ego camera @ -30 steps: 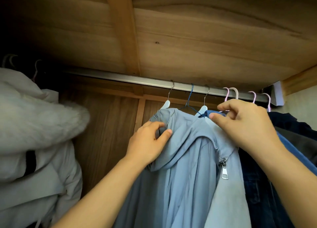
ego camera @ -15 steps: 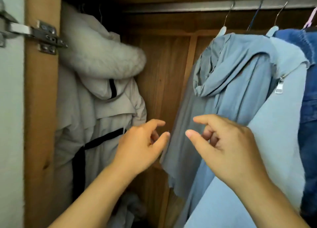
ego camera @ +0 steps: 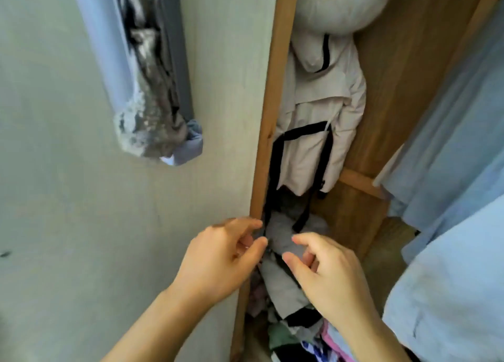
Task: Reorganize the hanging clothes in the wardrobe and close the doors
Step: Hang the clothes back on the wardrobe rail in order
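I look down into the left end of the wardrobe. A cream padded coat (ego camera: 321, 111) with a white fur hood (ego camera: 338, 4) hangs there, and its black belt straps (ego camera: 275, 171) dangle low. My left hand (ego camera: 226, 255) is just left of a strap's lower end, thumb and forefinger loosely curled and apart. My right hand (ego camera: 327, 271) hovers beside it over a grey garment (ego camera: 283, 280), fingers loosely curled, holding nothing. Light blue clothes (ego camera: 450, 116) hang on the right.
The pale wardrobe door (ego camera: 218, 116) stands open on the left, with grey cloth stuffed in a long holder (ego camera: 152, 89) on it. A wooden frame post (ego camera: 275, 89) edges the opening. A heap of mixed clothes (ego camera: 297, 331) lies on the wardrobe floor.
My view has dropped from the rail to the wardrobe's lower left. Both hands have let go of the blue hooded garment and come down near the coat's straps.
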Action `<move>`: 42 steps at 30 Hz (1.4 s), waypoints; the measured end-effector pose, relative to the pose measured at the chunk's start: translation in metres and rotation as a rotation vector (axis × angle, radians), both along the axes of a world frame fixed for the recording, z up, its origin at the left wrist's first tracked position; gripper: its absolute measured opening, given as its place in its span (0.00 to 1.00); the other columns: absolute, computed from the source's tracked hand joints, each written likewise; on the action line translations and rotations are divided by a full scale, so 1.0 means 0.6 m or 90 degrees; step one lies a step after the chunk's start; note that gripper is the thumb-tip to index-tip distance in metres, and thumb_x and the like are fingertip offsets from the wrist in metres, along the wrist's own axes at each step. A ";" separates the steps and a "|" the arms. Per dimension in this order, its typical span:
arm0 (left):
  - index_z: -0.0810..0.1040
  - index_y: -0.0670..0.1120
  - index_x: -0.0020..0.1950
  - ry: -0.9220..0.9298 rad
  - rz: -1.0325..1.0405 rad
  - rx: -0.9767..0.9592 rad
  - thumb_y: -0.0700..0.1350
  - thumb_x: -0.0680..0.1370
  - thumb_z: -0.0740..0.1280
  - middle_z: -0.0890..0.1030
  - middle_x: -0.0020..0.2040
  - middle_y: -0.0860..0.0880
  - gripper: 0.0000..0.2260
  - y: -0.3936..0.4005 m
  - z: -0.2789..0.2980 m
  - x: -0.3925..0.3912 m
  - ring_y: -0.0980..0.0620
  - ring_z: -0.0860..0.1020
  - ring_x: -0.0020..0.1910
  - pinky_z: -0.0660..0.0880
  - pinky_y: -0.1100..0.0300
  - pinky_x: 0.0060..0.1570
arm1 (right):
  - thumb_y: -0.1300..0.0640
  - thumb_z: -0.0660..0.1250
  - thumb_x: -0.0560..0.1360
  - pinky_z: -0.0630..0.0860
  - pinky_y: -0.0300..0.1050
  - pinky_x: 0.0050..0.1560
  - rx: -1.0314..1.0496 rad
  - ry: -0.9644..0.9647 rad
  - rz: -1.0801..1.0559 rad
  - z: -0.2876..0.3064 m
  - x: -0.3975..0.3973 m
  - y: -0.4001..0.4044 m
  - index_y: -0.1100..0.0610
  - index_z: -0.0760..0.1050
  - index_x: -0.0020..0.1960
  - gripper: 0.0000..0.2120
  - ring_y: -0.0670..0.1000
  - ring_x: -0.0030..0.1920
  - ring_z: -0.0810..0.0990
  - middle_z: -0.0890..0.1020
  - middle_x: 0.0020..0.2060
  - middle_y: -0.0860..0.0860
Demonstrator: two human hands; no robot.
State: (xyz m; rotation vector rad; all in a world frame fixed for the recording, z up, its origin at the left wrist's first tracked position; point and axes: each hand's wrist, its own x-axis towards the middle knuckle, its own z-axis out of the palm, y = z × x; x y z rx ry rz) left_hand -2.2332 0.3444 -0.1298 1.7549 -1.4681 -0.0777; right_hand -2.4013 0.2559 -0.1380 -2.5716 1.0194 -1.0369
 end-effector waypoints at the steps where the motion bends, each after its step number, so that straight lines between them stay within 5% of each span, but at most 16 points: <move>1: 0.77 0.58 0.57 0.013 0.027 0.018 0.62 0.72 0.58 0.80 0.39 0.61 0.19 0.044 -0.017 0.013 0.62 0.78 0.39 0.78 0.57 0.43 | 0.46 0.71 0.71 0.71 0.39 0.36 0.032 0.008 0.032 -0.017 0.018 0.029 0.48 0.79 0.56 0.14 0.43 0.33 0.73 0.74 0.30 0.42; 9: 0.79 0.58 0.53 0.120 0.253 0.064 0.66 0.68 0.56 0.80 0.38 0.61 0.22 0.347 -0.113 0.090 0.61 0.79 0.38 0.78 0.56 0.41 | 0.47 0.71 0.71 0.70 0.38 0.37 0.180 0.061 0.276 -0.112 0.156 0.246 0.47 0.79 0.54 0.12 0.46 0.34 0.73 0.76 0.31 0.46; 19: 0.80 0.55 0.55 0.180 0.586 0.073 0.61 0.72 0.62 0.80 0.38 0.59 0.17 0.630 -0.148 0.164 0.61 0.78 0.39 0.77 0.58 0.44 | 0.49 0.71 0.71 0.75 0.43 0.42 0.208 0.120 0.530 -0.127 0.367 0.457 0.49 0.79 0.55 0.13 0.44 0.34 0.73 0.75 0.32 0.44; 28: 0.80 0.53 0.54 0.211 0.754 0.078 0.54 0.74 0.68 0.79 0.37 0.58 0.11 0.723 -0.159 0.284 0.60 0.77 0.39 0.76 0.59 0.43 | 0.47 0.69 0.72 0.72 0.39 0.45 0.201 0.149 0.653 -0.160 0.569 0.543 0.48 0.75 0.60 0.17 0.43 0.36 0.70 0.73 0.38 0.44; 32: 0.79 0.58 0.51 0.215 0.789 0.085 0.62 0.69 0.62 0.79 0.37 0.59 0.16 0.743 -0.150 0.369 0.59 0.78 0.39 0.77 0.56 0.44 | 0.47 0.68 0.73 0.67 0.36 0.42 0.207 0.159 0.682 -0.163 0.676 0.565 0.48 0.74 0.61 0.17 0.41 0.34 0.68 0.70 0.37 0.43; 34: 0.78 0.61 0.49 0.225 0.815 0.081 0.56 0.73 0.67 0.80 0.38 0.60 0.06 0.756 -0.149 0.406 0.60 0.78 0.40 0.77 0.57 0.45 | 0.47 0.67 0.73 0.67 0.36 0.42 0.219 0.163 0.708 -0.159 0.722 0.581 0.48 0.74 0.61 0.17 0.41 0.35 0.68 0.70 0.37 0.42; 42: 0.74 0.64 0.48 0.253 0.868 0.088 0.50 0.74 0.68 0.80 0.38 0.58 0.07 0.806 -0.161 0.566 0.61 0.78 0.40 0.75 0.64 0.43 | 0.48 0.68 0.73 0.70 0.35 0.42 0.232 0.178 0.767 -0.154 0.909 0.648 0.48 0.75 0.58 0.15 0.41 0.36 0.70 0.71 0.37 0.41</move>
